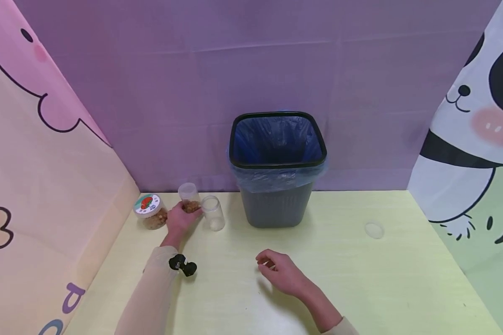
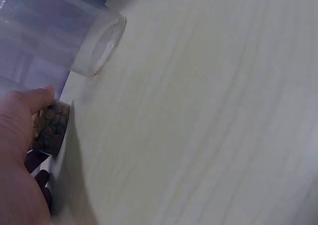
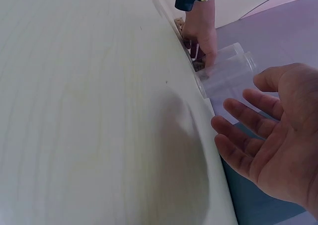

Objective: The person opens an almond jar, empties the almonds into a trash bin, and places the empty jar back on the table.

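At the back left of the table, my left hand (image 1: 181,219) grips a clear open-topped jar (image 1: 188,191) with brown pellets in its bottom. The left wrist view shows the thumb along the side of this jar (image 2: 52,128), low near the table. Just right of it stands a second clear jar (image 1: 213,214), with nothing visible inside. A lidded jar (image 1: 152,213) of brown bits is on the other side of the hand. My right hand (image 1: 282,272) hovers over the middle of the table, holding nothing, its fingers loosely bent and apart in the right wrist view.
A grey trash bin (image 1: 276,204) lined with a blue bag stands at the back middle against the purple backdrop (image 1: 172,93). A clear round lid (image 1: 374,230) lies on the right part of the table (image 1: 381,279). Printed panels flank both sides.
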`<state>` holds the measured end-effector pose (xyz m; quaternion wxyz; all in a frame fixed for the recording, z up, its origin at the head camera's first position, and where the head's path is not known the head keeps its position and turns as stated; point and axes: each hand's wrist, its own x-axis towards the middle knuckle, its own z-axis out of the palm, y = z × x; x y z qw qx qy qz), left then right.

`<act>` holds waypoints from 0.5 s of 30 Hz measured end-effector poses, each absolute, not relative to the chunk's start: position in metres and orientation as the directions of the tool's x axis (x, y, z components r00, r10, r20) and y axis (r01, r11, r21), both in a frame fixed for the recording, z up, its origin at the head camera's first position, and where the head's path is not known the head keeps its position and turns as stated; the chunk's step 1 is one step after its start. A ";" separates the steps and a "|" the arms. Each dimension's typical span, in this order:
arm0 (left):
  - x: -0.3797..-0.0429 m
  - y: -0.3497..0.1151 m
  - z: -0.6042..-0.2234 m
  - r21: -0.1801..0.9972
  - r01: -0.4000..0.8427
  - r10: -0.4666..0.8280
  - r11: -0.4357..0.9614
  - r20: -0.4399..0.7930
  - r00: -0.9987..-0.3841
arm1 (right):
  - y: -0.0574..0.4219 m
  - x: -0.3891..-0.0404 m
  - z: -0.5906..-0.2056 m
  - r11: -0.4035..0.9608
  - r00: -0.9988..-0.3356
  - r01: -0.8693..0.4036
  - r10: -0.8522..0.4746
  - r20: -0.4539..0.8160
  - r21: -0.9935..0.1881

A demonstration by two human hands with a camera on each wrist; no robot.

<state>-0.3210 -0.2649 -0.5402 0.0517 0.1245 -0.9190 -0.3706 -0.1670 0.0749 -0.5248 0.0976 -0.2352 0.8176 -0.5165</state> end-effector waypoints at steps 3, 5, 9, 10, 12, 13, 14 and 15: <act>-0.318 -0.265 -0.540 0.705 -0.190 -0.278 0.683 0.011 -0.961 | 0.078 -0.166 -0.525 0.362 -0.871 -0.287 -0.483 0.085 -0.887; -0.316 -0.264 -0.539 0.714 -0.189 -0.283 0.674 0.014 -0.959 | 0.080 -0.166 -0.524 0.362 -0.871 -0.290 -0.483 0.088 -0.886; -0.312 -0.264 -0.535 0.738 -0.182 -0.287 0.650 0.017 -0.958 | 0.085 -0.167 -0.525 0.363 -0.872 -0.297 -0.480 0.096 -0.883; -0.310 -0.263 -0.534 0.744 -0.177 -0.286 0.645 0.021 -0.958 | 0.087 -0.167 -0.526 0.366 -0.873 -0.299 -0.479 0.097 -0.881; -0.306 -0.263 -0.532 0.753 -0.158 -0.275 0.638 0.031 -0.961 | 0.089 -0.167 -0.526 0.369 -0.873 -0.304 -0.477 0.101 -0.878; -0.303 -0.262 -0.531 0.756 -0.149 -0.271 0.638 0.040 -0.962 | 0.091 -0.166 -0.526 0.372 -0.873 -0.308 -0.477 0.104 -0.876; -0.300 -0.262 -0.530 0.761 -0.138 -0.269 0.634 0.050 -0.962 | 0.092 -0.166 -0.526 0.372 -0.872 -0.312 -0.477 0.109 -0.874; -0.298 -0.262 -0.530 0.762 -0.129 -0.267 0.635 0.060 -0.962 | 0.094 -0.165 -0.525 0.374 -0.872 -0.315 -0.477 0.111 -0.872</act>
